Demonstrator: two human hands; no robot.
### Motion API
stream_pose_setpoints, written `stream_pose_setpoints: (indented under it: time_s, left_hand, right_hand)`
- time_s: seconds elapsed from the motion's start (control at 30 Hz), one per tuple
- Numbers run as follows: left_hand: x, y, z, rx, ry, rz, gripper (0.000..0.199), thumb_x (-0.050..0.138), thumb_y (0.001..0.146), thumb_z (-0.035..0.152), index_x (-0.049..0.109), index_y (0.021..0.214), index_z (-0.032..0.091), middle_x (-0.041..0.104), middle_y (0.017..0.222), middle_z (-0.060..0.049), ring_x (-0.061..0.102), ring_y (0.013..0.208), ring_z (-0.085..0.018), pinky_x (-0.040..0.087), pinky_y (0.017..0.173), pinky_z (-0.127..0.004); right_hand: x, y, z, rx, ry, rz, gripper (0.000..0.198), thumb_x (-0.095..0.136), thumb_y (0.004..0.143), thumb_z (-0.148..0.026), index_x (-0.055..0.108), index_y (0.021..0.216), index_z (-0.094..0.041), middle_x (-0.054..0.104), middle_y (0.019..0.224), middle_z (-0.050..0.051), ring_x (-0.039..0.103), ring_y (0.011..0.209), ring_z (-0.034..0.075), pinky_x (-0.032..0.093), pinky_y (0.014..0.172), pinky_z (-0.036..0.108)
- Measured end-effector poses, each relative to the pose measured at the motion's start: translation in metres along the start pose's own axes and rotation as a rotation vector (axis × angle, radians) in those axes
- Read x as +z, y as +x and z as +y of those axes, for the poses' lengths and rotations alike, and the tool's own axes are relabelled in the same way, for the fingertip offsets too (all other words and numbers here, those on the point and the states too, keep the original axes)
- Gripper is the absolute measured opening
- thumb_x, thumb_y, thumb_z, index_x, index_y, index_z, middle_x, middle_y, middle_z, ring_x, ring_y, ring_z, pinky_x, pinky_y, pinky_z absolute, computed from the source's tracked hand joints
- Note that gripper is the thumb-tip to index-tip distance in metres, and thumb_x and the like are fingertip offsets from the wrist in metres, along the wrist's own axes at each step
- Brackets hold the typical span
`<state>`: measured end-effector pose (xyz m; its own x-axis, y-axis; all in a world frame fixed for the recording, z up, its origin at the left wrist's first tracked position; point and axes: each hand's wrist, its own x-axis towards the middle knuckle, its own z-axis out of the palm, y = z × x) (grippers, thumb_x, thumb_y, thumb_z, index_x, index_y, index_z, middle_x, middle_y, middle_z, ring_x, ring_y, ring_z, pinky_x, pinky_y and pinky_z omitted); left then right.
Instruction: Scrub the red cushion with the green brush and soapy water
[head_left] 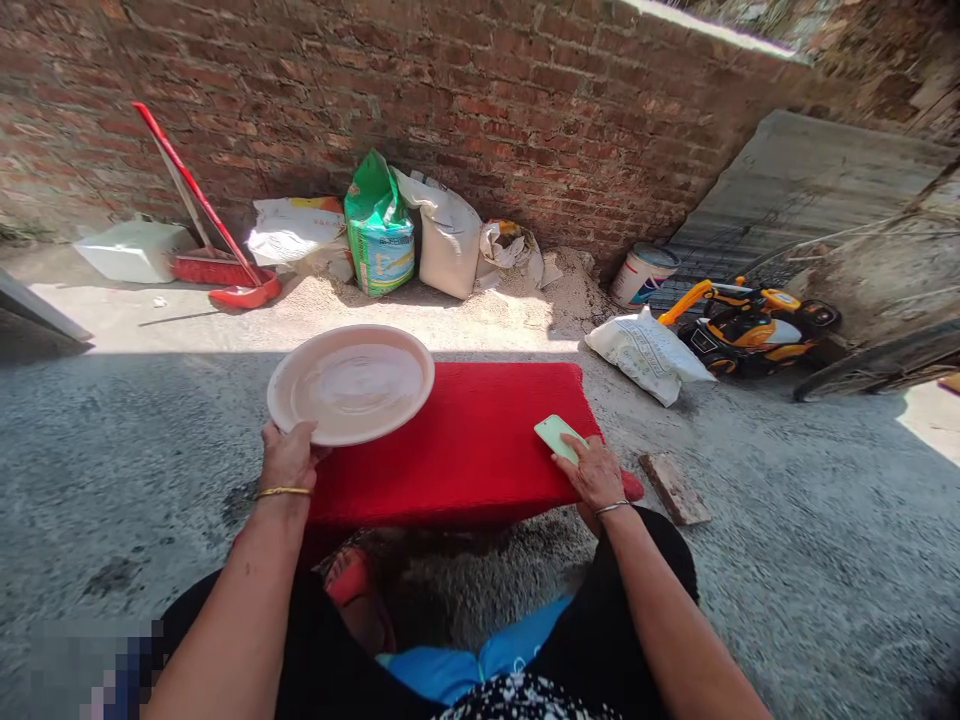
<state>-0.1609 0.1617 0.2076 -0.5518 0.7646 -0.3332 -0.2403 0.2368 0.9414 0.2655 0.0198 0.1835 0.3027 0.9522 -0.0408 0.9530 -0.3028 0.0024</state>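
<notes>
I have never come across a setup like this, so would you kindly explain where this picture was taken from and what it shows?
There is no machine here: a person works with two bare hands. The single picture comes from a camera worn on the head, looking forward and down, so the forearms reach in from the bottom edge.

In front is a low surface covered with a red cloth. The left hand grips the near rim of a pale plastic basin; whether the basin also rests on the surface is unclear. The right hand has its fingers on a pale green phone lying on the cloth. Behind stands a brick wall.
</notes>
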Motion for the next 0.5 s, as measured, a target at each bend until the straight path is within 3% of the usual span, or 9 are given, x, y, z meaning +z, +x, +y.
stream_pose_setpoints:
  time_s: [0.07, 0.23, 0.3, 0.4, 0.5]
  left_hand:
    - [-0.002, -0.001, 0.0, -0.007, 0.006, -0.014, 0.042, 0.059, 0.071, 0.005, 0.046, 0.106, 0.025, 0.059, 0.097, 0.002, 0.055, 0.061, -0.007, 0.055, 0.054, -0.023]
    - [-0.002, -0.008, 0.002, -0.009, -0.007, -0.047, 0.044, 0.059, 0.072, 0.005, 0.045, 0.109, 0.025, 0.058, 0.092, 0.004, 0.056, 0.063, -0.007, 0.053, 0.053, -0.021]
    - [0.0, -0.01, 0.004, -0.015, -0.011, -0.021, 0.045, 0.058, 0.072, 0.003, 0.045, 0.109, 0.025, 0.058, 0.094, 0.004, 0.056, 0.065, -0.006, 0.053, 0.055, -0.021]
    - [0.002, -0.009, 0.005, -0.031, 0.0, 0.014, 0.045, 0.058, 0.072, 0.003, 0.046, 0.11, 0.025, 0.058, 0.096, 0.003, 0.056, 0.066, -0.006, 0.054, 0.056, -0.02]
    - [0.003, -0.006, 0.002, -0.035, 0.006, 0.009, 0.046, 0.058, 0.072, 0.004, 0.046, 0.111, 0.025, 0.059, 0.096, 0.002, 0.057, 0.067, -0.007, 0.054, 0.056, -0.021]
  right_hand:
    - [0.002, -0.003, 0.012, 0.048, -0.006, -0.036, 0.048, 0.044, 0.094, -0.052, 0.055, 0.136, -0.03, 0.057, 0.117, 0.011, 0.058, 0.103, 0.025, 0.043, 0.089, 0.038]
    - [-0.009, -0.02, 0.088, 0.382, -0.092, -0.053, 0.054, 0.042, 0.093, -0.055, 0.056, 0.135, -0.025, 0.055, 0.122, 0.016, 0.057, 0.106, 0.031, 0.043, 0.088, 0.045]
    - [-0.016, -0.025, 0.089, 0.356, -0.064, 0.002, 0.054, 0.042, 0.092, -0.056, 0.058, 0.133, -0.024, 0.055, 0.12, 0.015, 0.057, 0.105, 0.031, 0.043, 0.088, 0.045]
    - [-0.017, -0.031, 0.032, 0.028, 0.096, 0.044, 0.051, 0.042, 0.093, -0.055, 0.06, 0.129, -0.024, 0.057, 0.11, 0.012, 0.056, 0.1, 0.026, 0.043, 0.087, 0.039]
    - [-0.012, -0.043, -0.069, -0.374, 0.223, -0.012, 0.049, 0.049, 0.091, -0.056, 0.061, 0.128, -0.027, 0.057, 0.109, 0.011, 0.053, 0.101, 0.024, 0.04, 0.086, 0.035]
